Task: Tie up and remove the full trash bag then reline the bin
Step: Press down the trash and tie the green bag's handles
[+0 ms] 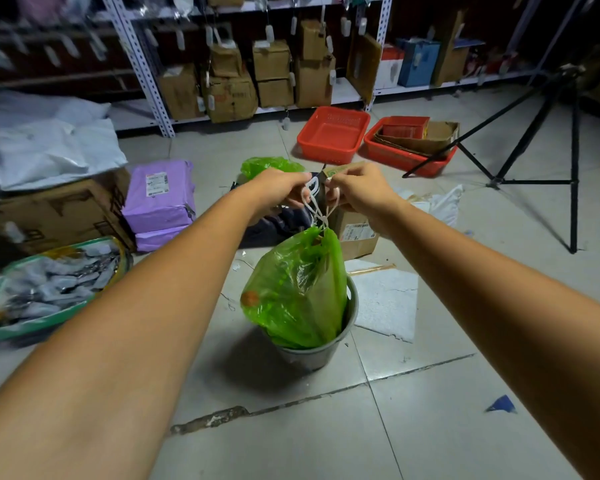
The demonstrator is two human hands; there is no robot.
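Your left hand [284, 188] and right hand [355, 188] are both clenched on the pale drawstring [317, 211], one strand each, held directly above the grey bin [321, 353]. The strings converge at the gathered neck of the green trash bag [297, 289]. The bag's lower part sits inside the bin; its upper part is above the rim. Beyond the bin: a second green bag [271, 166], two red baskets [333, 133]. Right of the bin: a white foam sheet [385, 299] on the floor.

Full green trash bag [297, 289], neck cinched by pale drawstrings, partly lifted, apparently, from grey bin [350, 320]
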